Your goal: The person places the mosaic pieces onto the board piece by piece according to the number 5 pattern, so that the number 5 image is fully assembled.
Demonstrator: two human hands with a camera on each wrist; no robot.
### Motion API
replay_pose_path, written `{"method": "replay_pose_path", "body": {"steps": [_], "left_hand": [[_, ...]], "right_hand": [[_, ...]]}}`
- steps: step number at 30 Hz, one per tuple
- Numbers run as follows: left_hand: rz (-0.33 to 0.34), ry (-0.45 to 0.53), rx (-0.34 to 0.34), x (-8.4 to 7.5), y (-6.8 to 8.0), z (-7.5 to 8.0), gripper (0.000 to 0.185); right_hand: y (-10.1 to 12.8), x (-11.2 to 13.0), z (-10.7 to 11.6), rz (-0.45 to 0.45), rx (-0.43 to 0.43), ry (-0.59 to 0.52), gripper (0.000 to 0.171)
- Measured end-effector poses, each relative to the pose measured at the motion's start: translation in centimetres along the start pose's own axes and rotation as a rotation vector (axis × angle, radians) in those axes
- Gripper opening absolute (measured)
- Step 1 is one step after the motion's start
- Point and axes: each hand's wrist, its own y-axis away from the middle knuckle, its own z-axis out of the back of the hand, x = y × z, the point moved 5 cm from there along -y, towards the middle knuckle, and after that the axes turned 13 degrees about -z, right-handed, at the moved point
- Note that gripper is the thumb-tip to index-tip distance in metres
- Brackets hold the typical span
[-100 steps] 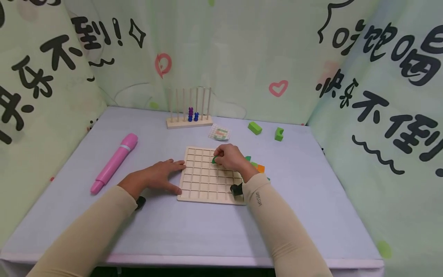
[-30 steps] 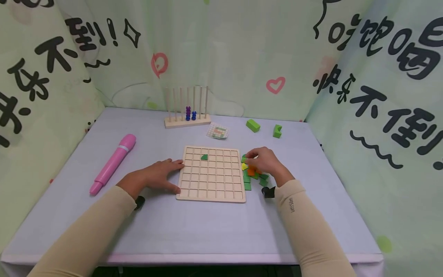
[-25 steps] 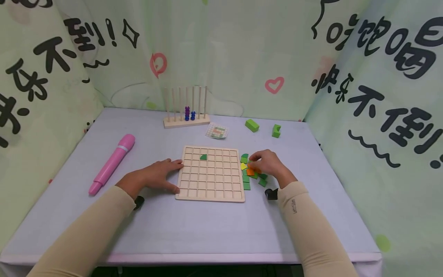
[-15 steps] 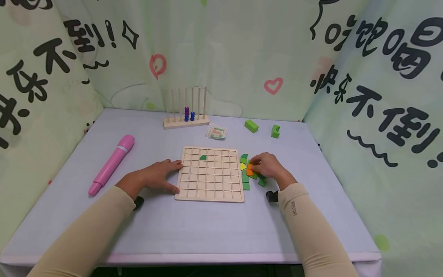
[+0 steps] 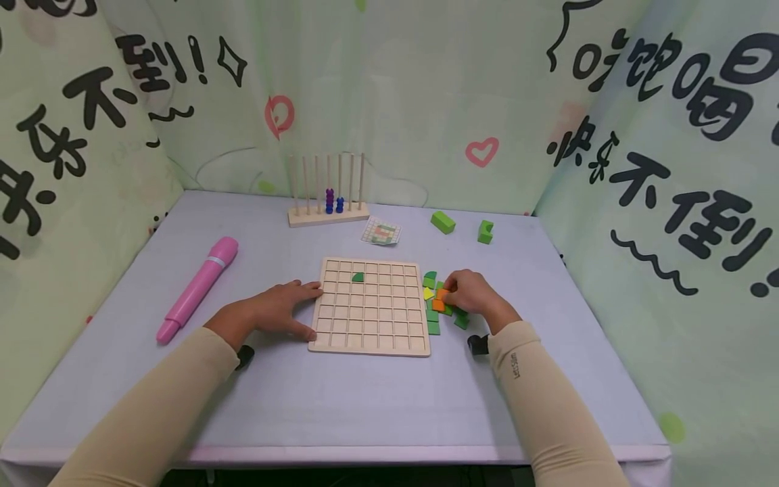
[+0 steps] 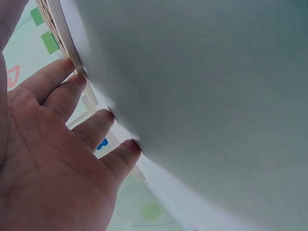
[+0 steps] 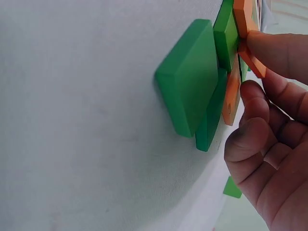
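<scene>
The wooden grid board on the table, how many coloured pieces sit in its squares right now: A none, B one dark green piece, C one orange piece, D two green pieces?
B: the wooden grid board holds a single dark green quarter-round piece in its second row; every other square shows bare wood.

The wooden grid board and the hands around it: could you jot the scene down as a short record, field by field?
Board: wooden grid board flat on the table
On board: one dark green piece in a cell near the far edge
Left hand: fingers straight, resting against the board's left edge
Right hand: pinching an orange tile in the pile of tiles beside the board's right edge
Elsewhere: pink pen-shaped toy, peg rack with beads, two green blocks
</scene>
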Motion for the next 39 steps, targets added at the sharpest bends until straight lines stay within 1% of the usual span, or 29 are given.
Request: {"method": "replay_pose_path", "body": {"steps": [5,15,20,24,28,35,39], "left_hand": [[-0.009,-0.002,-0.004,-0.1,0.0,0.1,0.101],[-0.001,0.012,-0.002,-0.4,0.2,0.2,0.101],[-0.002,0.015,-0.001,-0.2,0.1,0.1,0.102],[-0.004,0.009,-0.005,0.0,0.0,0.0,0.102],[0.004,0.013,-0.005,0.0,0.1,0.0,0.102],[0.002,0.013,-0.006,-0.1,0.1,0.0,0.101],[0.000,0.014,-0.007,-0.1,0.1,0.0,0.101]], "right_hand": [[0.1,0.0,0.1,-0.002,-0.001,-0.027,0.022],[0.5,0.0,0.0,-0.008,0.004,-0.102,0.016],[0.5,0.1,0.1,-0.011,0.016,-0.143,0.015],[0.3,0.4,0.0,0.003,0.025,-0.183,0.017],[0.1,1.5,-0.3,0.049,0.025,-0.213,0.017],[0.5,4.7,-1.3,0.115,0.050,-0.265,0.015],[0.4,6.5,-2.0,0.156,0.064,-0.274,0.014]]}}
